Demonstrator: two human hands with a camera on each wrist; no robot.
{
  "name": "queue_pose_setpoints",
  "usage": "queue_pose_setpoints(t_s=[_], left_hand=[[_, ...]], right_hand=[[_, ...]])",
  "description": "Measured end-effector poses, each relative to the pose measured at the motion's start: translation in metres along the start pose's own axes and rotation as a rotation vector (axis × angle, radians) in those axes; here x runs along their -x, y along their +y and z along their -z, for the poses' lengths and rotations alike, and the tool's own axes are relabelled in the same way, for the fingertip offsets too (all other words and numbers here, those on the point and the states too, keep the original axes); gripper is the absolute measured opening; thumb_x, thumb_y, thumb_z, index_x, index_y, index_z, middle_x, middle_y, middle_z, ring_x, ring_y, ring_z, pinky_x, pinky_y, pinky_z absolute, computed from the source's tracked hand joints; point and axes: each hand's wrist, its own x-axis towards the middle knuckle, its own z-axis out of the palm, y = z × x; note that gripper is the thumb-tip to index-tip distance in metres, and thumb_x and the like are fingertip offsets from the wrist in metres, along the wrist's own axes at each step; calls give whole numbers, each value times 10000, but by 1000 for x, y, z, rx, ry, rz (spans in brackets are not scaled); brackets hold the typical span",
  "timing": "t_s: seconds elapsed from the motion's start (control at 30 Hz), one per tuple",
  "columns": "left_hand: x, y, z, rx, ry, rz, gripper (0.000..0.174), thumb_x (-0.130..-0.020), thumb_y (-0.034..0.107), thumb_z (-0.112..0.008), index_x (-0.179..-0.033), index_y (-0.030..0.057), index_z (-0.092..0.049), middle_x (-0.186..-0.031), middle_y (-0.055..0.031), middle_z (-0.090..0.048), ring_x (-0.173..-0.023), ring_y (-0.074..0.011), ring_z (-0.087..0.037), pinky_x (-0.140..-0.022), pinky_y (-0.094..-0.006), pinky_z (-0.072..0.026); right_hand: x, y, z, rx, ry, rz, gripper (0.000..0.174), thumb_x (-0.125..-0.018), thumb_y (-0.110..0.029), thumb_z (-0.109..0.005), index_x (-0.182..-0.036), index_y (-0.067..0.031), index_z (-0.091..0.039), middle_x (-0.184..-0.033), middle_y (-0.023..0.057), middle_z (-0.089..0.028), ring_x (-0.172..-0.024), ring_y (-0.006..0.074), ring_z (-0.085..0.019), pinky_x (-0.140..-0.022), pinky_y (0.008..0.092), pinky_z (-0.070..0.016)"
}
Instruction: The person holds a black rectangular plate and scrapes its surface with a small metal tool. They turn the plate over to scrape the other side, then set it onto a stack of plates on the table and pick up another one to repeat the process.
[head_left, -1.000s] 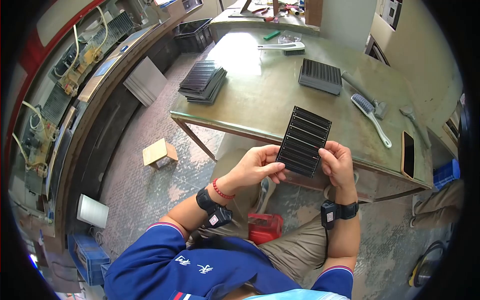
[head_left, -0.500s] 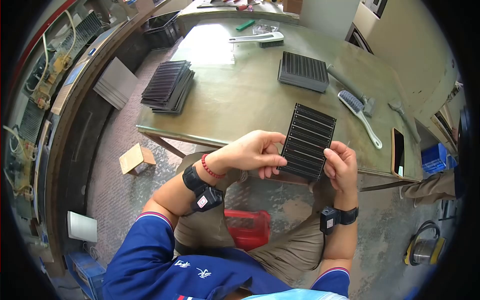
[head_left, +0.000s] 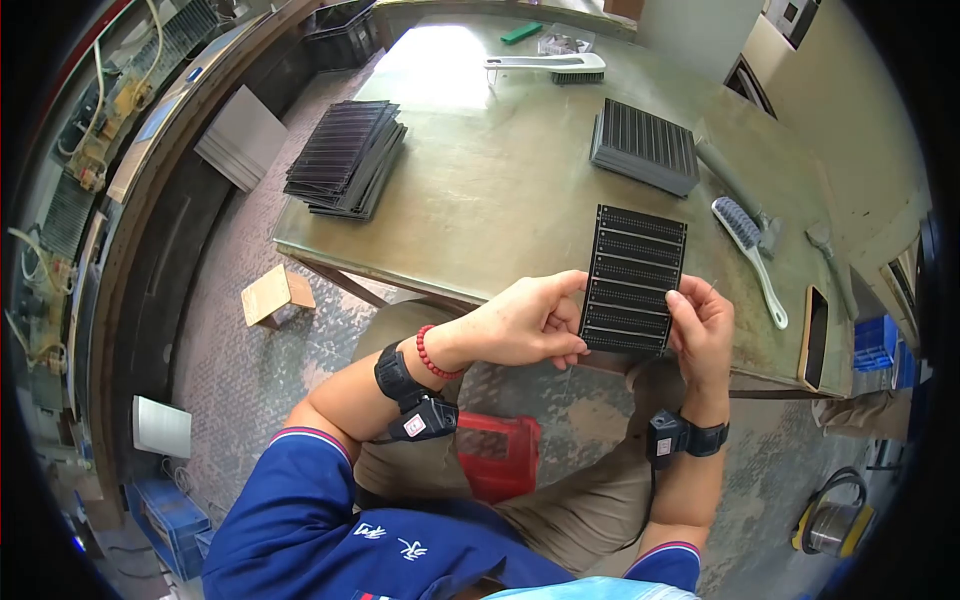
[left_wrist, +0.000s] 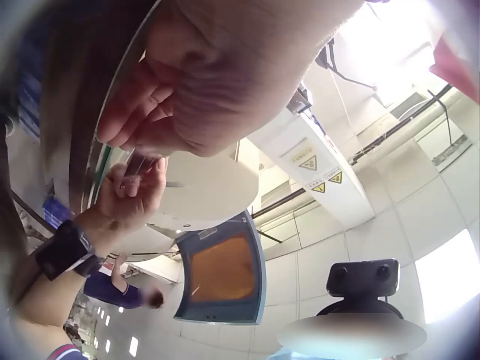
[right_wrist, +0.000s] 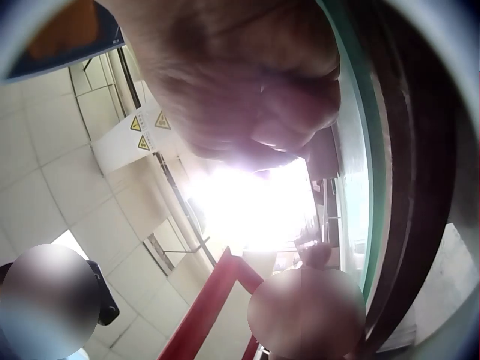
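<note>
Both hands hold a black circuit board panel (head_left: 635, 280) with rows of small holes and pale slots, just over the table's front edge in the head view. My left hand (head_left: 540, 318) pinches its lower left edge, with the fingertips partly behind it. On the opposite edge my right hand (head_left: 702, 325) grips it, thumb on the face and fingers behind. A loosely piled stack of similar panels (head_left: 345, 150) lies at the table's left, and a neater stack (head_left: 645, 145) sits beyond the held one. The wrist views mostly show the left hand (left_wrist: 217, 82) and right hand (right_wrist: 255, 90) up close.
The glass-topped table (head_left: 470, 200) also carries a white brush (head_left: 540, 64), a second brush (head_left: 750, 255), a scraper-like tool (head_left: 832, 265) and a phone (head_left: 815, 340) near its right edge. A small wooden stool (head_left: 277, 293) and a red container (head_left: 498, 455) stand on the floor.
The head view has shifted. The panel has turned from a slant to nearly straight, with both hands staying on its edges. The stacks keep their places on the table.
</note>
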Motion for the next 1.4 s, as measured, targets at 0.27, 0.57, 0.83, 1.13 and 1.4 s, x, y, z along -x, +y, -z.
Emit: queue_pose_setpoints(t_s=[0.27,0.57,0.83,1.13,1.4], left_hand=[[2,4,-18,74,80,71,553,-849,-44,-603,-1317,-65,-307,-715,-123,-662,-641,-148,-674,-550,-247,-555],[15,-26,-44,-12,399,4,586,-859,-36,-600,-1381,8,-336,-739,-93,-690,-667,-122,-679,-618,-240,-558],[8,-37,-52,-134,509,-162,580,-836,-46,-619,-1360,-5,-372,-703,-90,-689,-667,-95,-669,-606,-227,-537],[6,-38,-52,-239,564,-356,554,-820,-55,-579,-1339,24,-402,-726,-137,-685,-654,-192,-700,-580,-276,-541],[4,-34,-54,-287,590,-379,544,-795,-48,-611,-1311,-14,-441,-742,-142,-692,-639,-166,-692,-572,-256,-526]], right_hand=[[5,7,2,32,16,56,175,-886,-22,-614,-1034,71,-606,-826,21,-634,-615,5,-470,-519,149,-358],[42,-6,-16,944,238,633,239,-855,45,-586,-1090,6,-580,-840,113,-598,-689,182,-566,-613,274,-458],[55,7,-44,1385,-4,828,261,-773,-16,-614,-1030,22,-602,-768,78,-573,-630,218,-547,-550,332,-437],[58,9,-52,1469,-40,849,385,-748,-79,-572,-1118,9,-632,-855,87,-611,-633,198,-539,-543,317,-428],[58,12,-51,1502,8,854,354,-745,-77,-588,-1080,24,-640,-864,100,-629,-611,201,-538,-517,309,-411]])
